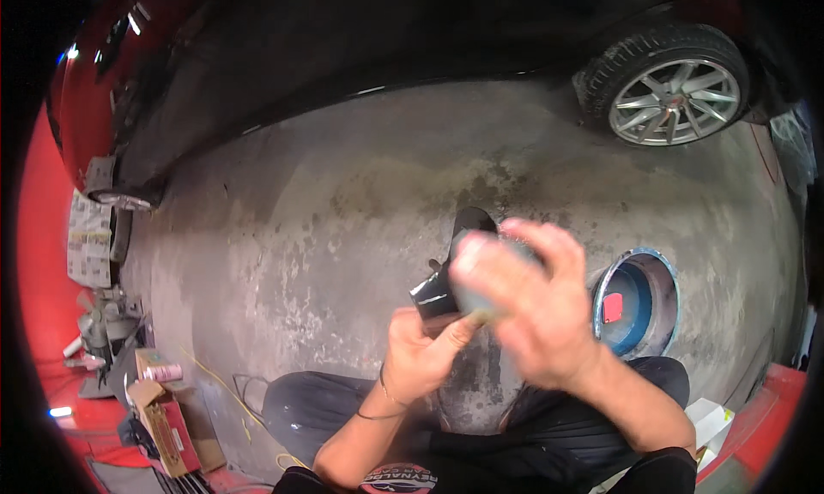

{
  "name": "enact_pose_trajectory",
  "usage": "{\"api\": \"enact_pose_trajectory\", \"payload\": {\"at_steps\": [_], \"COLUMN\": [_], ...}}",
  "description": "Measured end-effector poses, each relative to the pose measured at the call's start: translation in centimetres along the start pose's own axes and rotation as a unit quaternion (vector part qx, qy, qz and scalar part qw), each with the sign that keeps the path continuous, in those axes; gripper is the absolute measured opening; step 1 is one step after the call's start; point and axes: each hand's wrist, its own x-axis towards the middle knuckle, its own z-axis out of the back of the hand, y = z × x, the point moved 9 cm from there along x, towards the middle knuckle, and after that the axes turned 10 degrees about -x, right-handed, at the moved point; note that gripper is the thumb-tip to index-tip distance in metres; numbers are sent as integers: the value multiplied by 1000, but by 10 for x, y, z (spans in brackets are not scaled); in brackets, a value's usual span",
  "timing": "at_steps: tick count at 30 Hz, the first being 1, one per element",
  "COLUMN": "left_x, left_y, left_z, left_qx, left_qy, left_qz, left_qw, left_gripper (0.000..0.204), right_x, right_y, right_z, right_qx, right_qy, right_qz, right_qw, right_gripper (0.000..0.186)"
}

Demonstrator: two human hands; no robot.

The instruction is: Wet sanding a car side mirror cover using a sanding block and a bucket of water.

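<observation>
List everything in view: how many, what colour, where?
car: one, dark, across the top
wheels: two, silver-rimmed, upper right and far left
floor: one, grey, middle
bucket: one, blue inside, right of the hands
block: one, red, inside the bucket
printed paper: count unclear, whitish, far left
jumbled parts: count unclear, grey, far left
cardboard box: one, red and brown, lower left
carton: one, white, lower right
glossy part: one, black, in left hand
blurred pad: one, greyish, under right hand
trouser legs: two, dark, bottom
left hand: one, bare, lower middle
right hand: one, bare, blurred, centre right
</observation>
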Motion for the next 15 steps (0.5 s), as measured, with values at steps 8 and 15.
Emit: {"api": "enact_pose_trajectory", "payload": {"at_steps": [8, 15], "left_x": [10, 23], "left_y": [-9, 19], "left_z": [-18, -30], "left_qx": [-35, -178], "left_qy": [-22, 9], "left_qz": [25, 64], "left_qw": [999, 982], "left_gripper": [27, 47], "right_x": [-4, -7], "right_y": [-20, -70], "right_z": [20, 5], "right_qx": [-19, 55], "right_qy": [-25, -39], "right_qz": [-45, -93], "right_qw": [999, 993], "right_gripper": [57, 51]}}
